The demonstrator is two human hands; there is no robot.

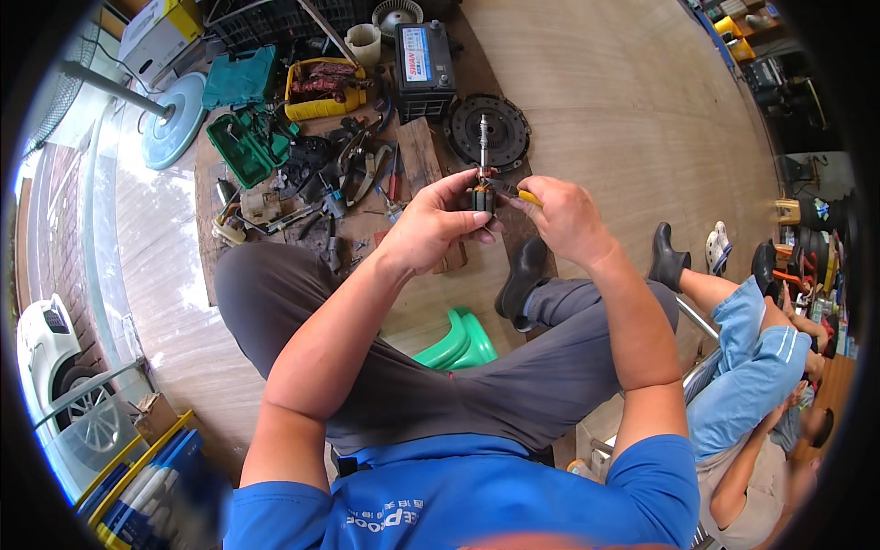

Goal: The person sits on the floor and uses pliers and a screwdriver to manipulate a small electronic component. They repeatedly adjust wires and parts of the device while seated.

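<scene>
My left hand (438, 222) is closed round a motor armature (482, 200), whose dark core and copper windings show between the fingers. Its bright metal shaft (484, 137) points up and away from me. In my right hand (570, 220) is a small tool with a yellow handle (529, 196) and a flat metal front part, perhaps a blade. That metal end reaches the armature near its copper-coloured top; whether it touches cannot be made out. Just beyond the armature a round dark clutch plate (502, 137) lies on the board.
A car battery (425, 69), a yellow tray (298, 108) of reddish parts, a green case (240, 151) and several loose parts lie beyond my hands. Below sits a green plastic stool (467, 344). At the right another person (752, 367) sits close by.
</scene>
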